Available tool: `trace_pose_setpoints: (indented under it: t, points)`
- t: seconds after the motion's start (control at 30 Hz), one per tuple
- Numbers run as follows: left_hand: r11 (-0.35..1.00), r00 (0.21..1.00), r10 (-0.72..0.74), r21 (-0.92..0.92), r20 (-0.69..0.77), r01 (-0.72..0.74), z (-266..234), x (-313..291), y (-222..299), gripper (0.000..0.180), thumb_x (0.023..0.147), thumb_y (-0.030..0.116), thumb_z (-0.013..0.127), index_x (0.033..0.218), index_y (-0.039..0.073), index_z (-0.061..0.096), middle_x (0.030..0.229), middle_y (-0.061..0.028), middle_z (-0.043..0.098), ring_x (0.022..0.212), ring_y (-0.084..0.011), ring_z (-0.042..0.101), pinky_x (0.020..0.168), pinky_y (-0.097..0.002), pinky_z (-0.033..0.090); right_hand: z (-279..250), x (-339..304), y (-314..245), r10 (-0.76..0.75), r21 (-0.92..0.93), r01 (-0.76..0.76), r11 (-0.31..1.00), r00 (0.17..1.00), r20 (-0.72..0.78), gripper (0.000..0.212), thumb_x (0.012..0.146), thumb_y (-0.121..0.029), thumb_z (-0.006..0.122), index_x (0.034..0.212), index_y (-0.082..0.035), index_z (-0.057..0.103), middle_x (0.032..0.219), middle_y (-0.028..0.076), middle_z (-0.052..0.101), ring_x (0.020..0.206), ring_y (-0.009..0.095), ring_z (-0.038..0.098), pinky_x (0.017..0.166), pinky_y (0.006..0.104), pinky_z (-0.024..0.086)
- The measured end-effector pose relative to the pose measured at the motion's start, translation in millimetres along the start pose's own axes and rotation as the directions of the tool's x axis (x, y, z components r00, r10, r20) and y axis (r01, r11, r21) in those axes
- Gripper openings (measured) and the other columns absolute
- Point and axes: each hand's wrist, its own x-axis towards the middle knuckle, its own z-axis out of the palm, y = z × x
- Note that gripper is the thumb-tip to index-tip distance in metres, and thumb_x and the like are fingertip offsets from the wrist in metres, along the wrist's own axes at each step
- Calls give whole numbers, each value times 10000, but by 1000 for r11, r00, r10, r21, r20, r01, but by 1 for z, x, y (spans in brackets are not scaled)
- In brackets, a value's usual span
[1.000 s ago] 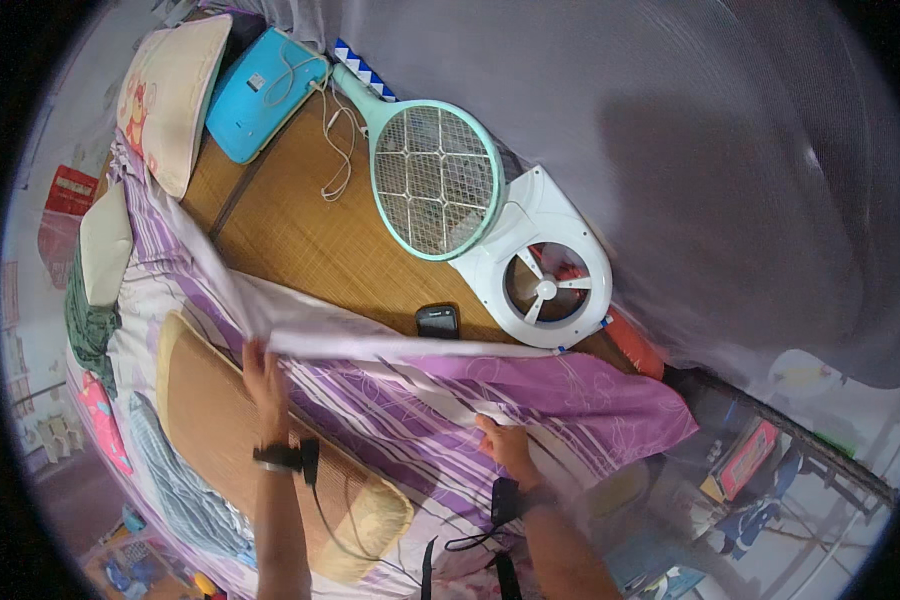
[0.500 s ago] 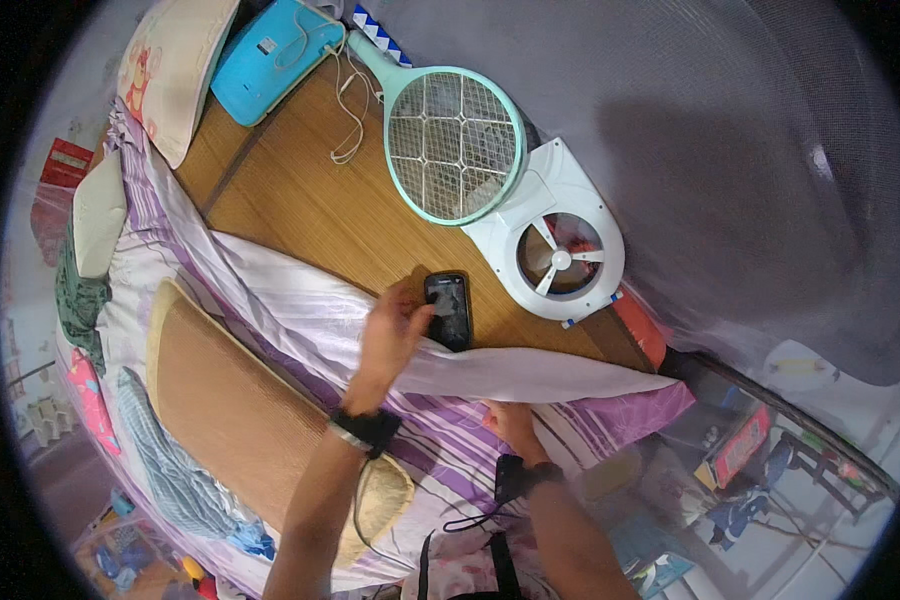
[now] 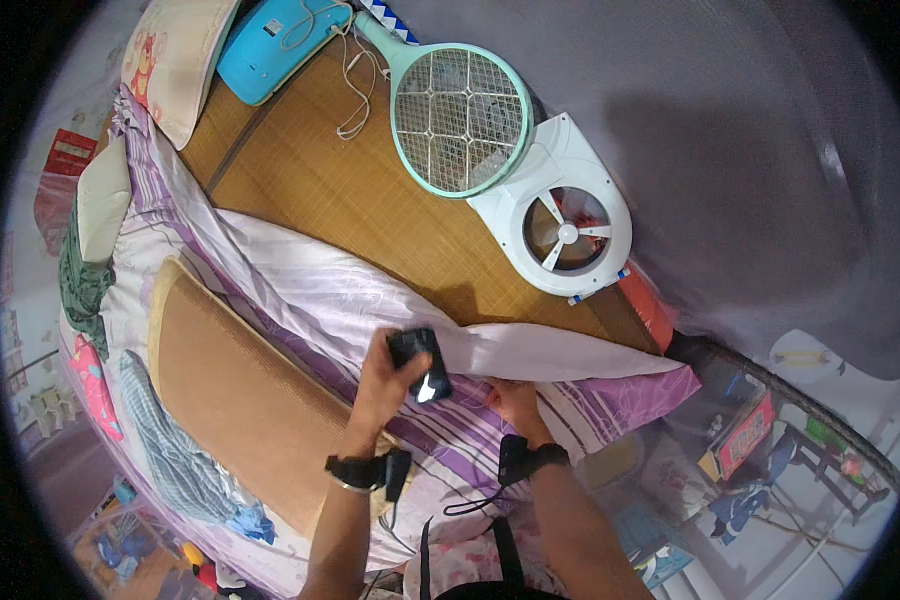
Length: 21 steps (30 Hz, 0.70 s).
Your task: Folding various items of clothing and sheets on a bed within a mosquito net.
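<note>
My left hand (image 3: 378, 380) is closed around a black smartphone (image 3: 420, 364), its thumb lying across the dark screen, which catches a bright glare. The phone is held over the folded edge of a white and purple striped bedsheet (image 3: 460, 428). To the right of it, my right hand (image 3: 513, 400) has its fingers curled on the sheet near the fold, pinching the cloth; the fingertips are partly hidden. A dark band with a small black box is strapped on each wrist.
A brown woven mat (image 3: 300, 180) lies beyond the sheet. On it are a mint-green electric mosquito racket (image 3: 460, 120), a white fan-like housing (image 3: 568, 235), a blue device (image 3: 278, 45) and a white cable (image 3: 355, 105). A tan pillow (image 3: 240, 385) lies at left; grey netting (image 3: 730, 170) hangs at right.
My left hand has picked the smartphone up off the mat and brought it back toward me, over the sheet. My right hand stays at the sheet's fold. The view has shifted slightly.
</note>
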Motion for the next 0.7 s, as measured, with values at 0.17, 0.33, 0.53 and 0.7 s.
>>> trace_pose_setpoints:
  t: [0.17, 0.33, 0.53, 0.7]
  points:
    - [841, 882, -137, 524, 451, -137, -10, -34, -54, 269, 779, 82, 596, 1021, 26, 492, 860, -165, 581, 820, -260, 575, 726, -338, 436, 16, -3, 44, 296, 230, -304, 924, 953, 71, 470, 578, -184, 678, 1042, -197, 601, 783, 42, 623, 689, 199, 586, 685, 385, 455]
    - [852, 989, 9, 519, -151, 71, -55, -4, -55, 204, 794, 76, 576, 978, 4, 523, 843, -163, 598, 801, -227, 582, 725, -317, 441, -20, 8, -36, -199, -395, 224, 891, 975, 102, 406, 602, -37, 648, 1000, -104, 600, 752, 96, 607, 631, 182, 597, 583, 308, 468]
    - [992, 617, 111, 128, -779, -17, -137, 65, -27, 262, 764, 143, 639, 901, -57, 539, 774, -63, 543, 708, -147, 512, 630, -267, 428, -27, 3, -27, 226, 333, -204, 920, 974, -25, 310, 668, -86, 655, 969, -58, 586, 692, 98, 586, 538, 161, 571, 486, 284, 450]
    - [962, 705, -270, -149, -657, 229, -239, 105, -27, 271, 735, 168, 647, 880, -48, 568, 691, -42, 528, 599, -150, 498, 468, -308, 405, 10, 16, -48, 546, 710, -498, 498, 816, 189, 156, 794, -159, 625, 830, -25, 554, 638, 43, 539, 454, 118, 500, 366, 246, 384]
